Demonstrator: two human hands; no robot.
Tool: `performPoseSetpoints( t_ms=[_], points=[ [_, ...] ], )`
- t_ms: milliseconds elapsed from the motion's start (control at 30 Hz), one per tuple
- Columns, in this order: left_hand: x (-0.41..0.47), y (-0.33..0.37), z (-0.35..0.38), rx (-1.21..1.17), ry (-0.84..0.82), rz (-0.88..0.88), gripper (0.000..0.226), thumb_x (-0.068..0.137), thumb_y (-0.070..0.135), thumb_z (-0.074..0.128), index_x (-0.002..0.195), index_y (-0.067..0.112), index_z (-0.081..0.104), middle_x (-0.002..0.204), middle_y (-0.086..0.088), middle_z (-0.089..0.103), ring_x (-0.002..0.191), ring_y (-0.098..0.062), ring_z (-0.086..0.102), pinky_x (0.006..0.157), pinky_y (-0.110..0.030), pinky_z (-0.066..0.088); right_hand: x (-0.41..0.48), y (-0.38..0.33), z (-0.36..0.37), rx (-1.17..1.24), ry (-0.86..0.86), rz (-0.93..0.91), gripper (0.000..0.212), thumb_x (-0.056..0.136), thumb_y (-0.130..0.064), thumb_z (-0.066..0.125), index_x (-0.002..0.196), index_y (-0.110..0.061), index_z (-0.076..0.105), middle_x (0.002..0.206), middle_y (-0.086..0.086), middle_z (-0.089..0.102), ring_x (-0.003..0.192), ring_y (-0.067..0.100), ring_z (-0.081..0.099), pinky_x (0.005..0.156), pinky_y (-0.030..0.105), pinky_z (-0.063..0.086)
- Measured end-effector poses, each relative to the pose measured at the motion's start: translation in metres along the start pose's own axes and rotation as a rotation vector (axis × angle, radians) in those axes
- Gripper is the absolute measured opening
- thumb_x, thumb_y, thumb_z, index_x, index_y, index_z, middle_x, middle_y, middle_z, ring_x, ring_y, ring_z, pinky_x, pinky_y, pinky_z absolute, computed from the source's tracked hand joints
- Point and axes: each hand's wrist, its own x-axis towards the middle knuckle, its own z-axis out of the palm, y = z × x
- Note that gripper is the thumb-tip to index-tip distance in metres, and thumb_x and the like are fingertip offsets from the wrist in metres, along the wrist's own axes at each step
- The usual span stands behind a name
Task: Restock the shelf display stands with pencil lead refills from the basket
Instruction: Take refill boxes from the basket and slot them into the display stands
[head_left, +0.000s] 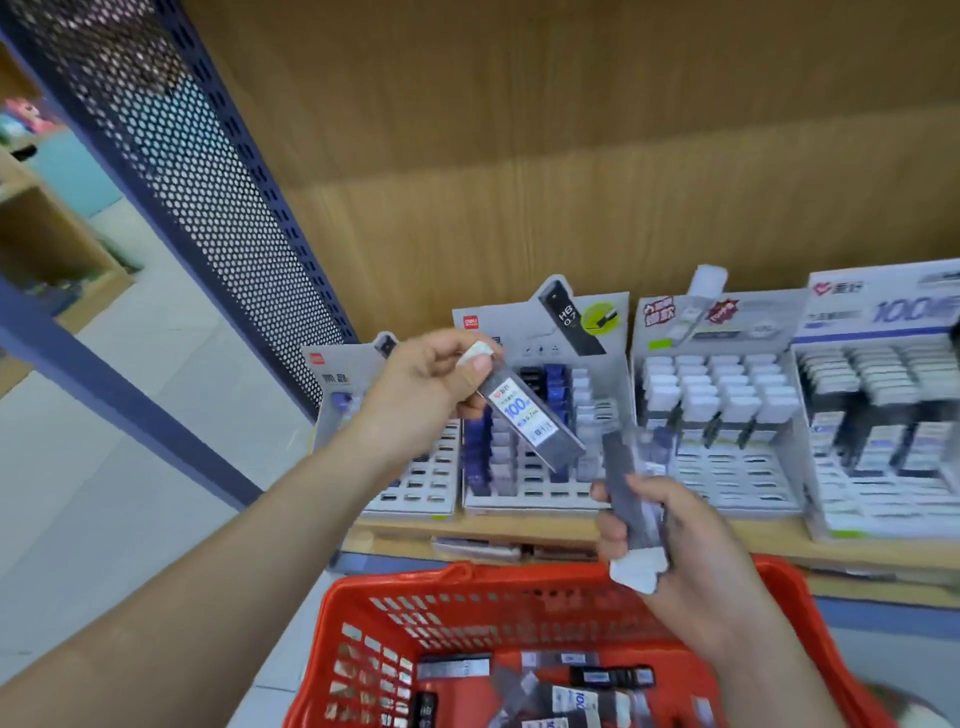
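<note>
Four display stands: side by side along the shelf, from its left end toward the right edge of view; their slots are partly filled with refill cases.
Left hand: thumb and fingers pinch the white-capped end of one lead refill.
Lead refill: in the air, slanting down to the right in front of the second stand from the left.
Right hand: fingers curled round a small bundle of refills, white caps downward, just before the shelf's front edge.
Basket: red, below the shelf's front edge, under the right hand.
Loose refills: lying scattered on the basket's floor.
Perforated panel: dark, standing at the shelf's left end.
</note>
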Motion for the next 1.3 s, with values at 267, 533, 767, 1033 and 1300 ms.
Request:
performPoseSetpoints(
  t_ms=[267,533,767,1033,1300],
  points=[
    [0.042,0.023,0.137,0.192,-0.118,0.198,0.022,0.088,0.003,0.064,0.076,0.022,0.065,0.065,0.002,0.064,0.059,-0.012,0.060,0.066,-0.031,0.058,-0.025,-0.054,-0.062,-0.129,0.380,-0.411,0.018,0.093,-0.012,0.056,0.107,-0.011,0.067,0.103,0.004,0.076,0.076,0.023,0.075,0.048,0.028,0.055],
    [0.060,0.012,0.243,0.479,-0.230,0.379,0.012,0.089,0.020,0.065,0.094,0.013,0.072,0.079,-0.001,0.070,0.071,-0.014,0.061,0.067,-0.026,0.046,-0.026,-0.070,-0.120,0.072,0.896,-0.655,0.017,0.100,-0.019,0.054,0.111,-0.006,0.055,0.074,0.016,0.061,0.048,0.013,0.057,0.036,0.014,0.038],
    [0.061,0.000,0.269,0.754,-0.274,0.487,0.021,0.094,0.027,0.058,0.107,0.015,0.068,0.085,-0.007,0.071,0.083,-0.023,0.062,0.068,-0.026,0.039,-0.025,-0.072,-0.135,0.206,0.911,-0.637,0.039,0.100,-0.020,0.054,0.119,0.015,0.052,0.086,0.028,0.058,0.049,0.014,0.051,0.033,0.014,0.033],
    [0.064,0.011,0.275,0.935,-0.323,0.566,0.027,0.095,0.025,0.054,0.072,0.012,0.050,0.060,-0.005,0.050,0.070,-0.030,0.054,0.058,-0.035,0.033,-0.028,-0.072,-0.130,0.212,0.854,-0.597,0.029,0.100,-0.018,0.055,0.115,0.007,0.057,0.075,0.019,0.062,0.043,0.015,0.054,0.033,0.016,0.034],
    [0.067,0.007,0.288,0.998,-0.366,0.477,0.026,0.097,0.021,0.052,0.076,0.006,0.054,0.066,-0.004,0.052,0.074,-0.028,0.054,0.059,-0.031,0.029,-0.035,-0.075,-0.129,0.222,0.780,-0.504,0.009,0.097,-0.012,0.055,0.100,-0.004,0.057,0.069,0.015,0.064,0.039,0.014,0.049,0.033,0.020,0.028]
  ],
)
